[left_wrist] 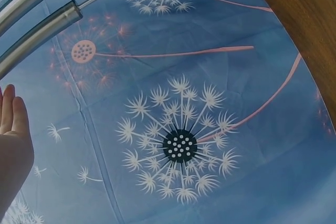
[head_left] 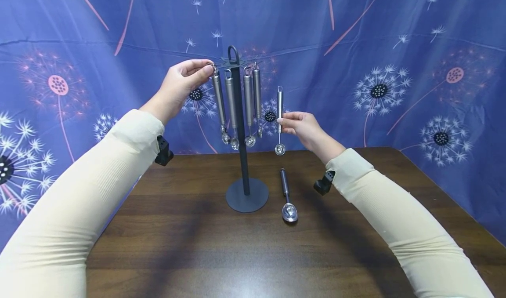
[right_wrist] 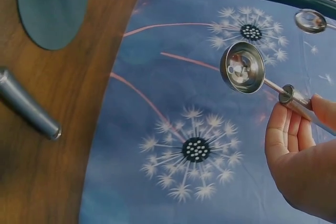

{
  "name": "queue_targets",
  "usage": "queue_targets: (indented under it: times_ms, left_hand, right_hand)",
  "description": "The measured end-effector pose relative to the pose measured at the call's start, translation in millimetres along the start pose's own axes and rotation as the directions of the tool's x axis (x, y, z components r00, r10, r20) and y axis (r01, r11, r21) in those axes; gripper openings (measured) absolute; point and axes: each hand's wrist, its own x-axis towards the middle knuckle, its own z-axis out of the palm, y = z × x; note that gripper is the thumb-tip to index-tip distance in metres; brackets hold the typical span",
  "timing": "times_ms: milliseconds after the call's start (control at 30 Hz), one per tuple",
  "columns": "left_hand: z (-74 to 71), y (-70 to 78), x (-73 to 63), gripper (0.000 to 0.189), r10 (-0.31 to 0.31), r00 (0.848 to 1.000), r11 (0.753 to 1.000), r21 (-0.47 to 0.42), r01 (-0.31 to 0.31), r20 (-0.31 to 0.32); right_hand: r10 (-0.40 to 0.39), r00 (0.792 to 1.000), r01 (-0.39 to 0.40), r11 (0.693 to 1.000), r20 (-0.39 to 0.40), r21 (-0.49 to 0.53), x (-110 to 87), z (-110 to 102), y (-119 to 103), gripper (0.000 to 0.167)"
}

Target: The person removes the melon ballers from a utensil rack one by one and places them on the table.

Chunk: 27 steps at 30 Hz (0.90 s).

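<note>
My left hand (head_left: 183, 82) is raised to the top of a dark rack (head_left: 244, 157), its thumb and fingertips pinching the loop end of the leftmost hanging steel scoop (head_left: 218, 98). That scoop hangs slightly tilted, with its small bowl down. To the right of the rack, my right hand (head_left: 306, 129) holds a melon baller (head_left: 280, 109) by its steel handle between thumb and fingers. The melon baller is upright in the air, loop up, and its round cup (right_wrist: 242, 67) shows a small hole in the right wrist view.
Several more steel scoops (head_left: 248, 100) hang around the rack, which stands on a round base (head_left: 247, 201). A larger steel spoon (head_left: 290, 212) lies on the brown wooden table (head_left: 178, 245), right of the base. A blue dandelion-print cloth (head_left: 316, 60) hangs behind.
</note>
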Motion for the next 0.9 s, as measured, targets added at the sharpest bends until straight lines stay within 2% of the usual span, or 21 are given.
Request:
queue_targets:
  times_ms: [133,300,667,900]
  left_hand:
    - [0.5,3.1,-0.9,0.037,0.009,1.000,0.996,0.084,-0.009,-0.001]
    - [1.4,3.1,-2.0,0.037,0.011,1.000,0.992,0.128,-0.011,-0.004]
    - [2.6,0.3,-4.2,0.037,0.017,1.000,0.995,0.102,-0.015,-0.022]
    - [3.7,-0.2,-3.5,0.036,0.012,1.000,0.997,0.071,-0.011,-0.021]
  right_hand:
    - [0.020,1.000,-0.020,1.000,-0.015,-0.009,-0.4,-4.5,7.3,0.035]
    - [0.059,0.998,-0.059,0.998,-0.027,-0.030,-0.6,-11.2,19.1,0.039]
    - [0.121,0.992,-0.124,0.986,-0.032,-0.112,-2.9,-21.2,42.5,0.038]
    - [0.152,0.988,-0.155,0.981,-0.028,-0.115,-6.3,-25.1,60.5,0.036]
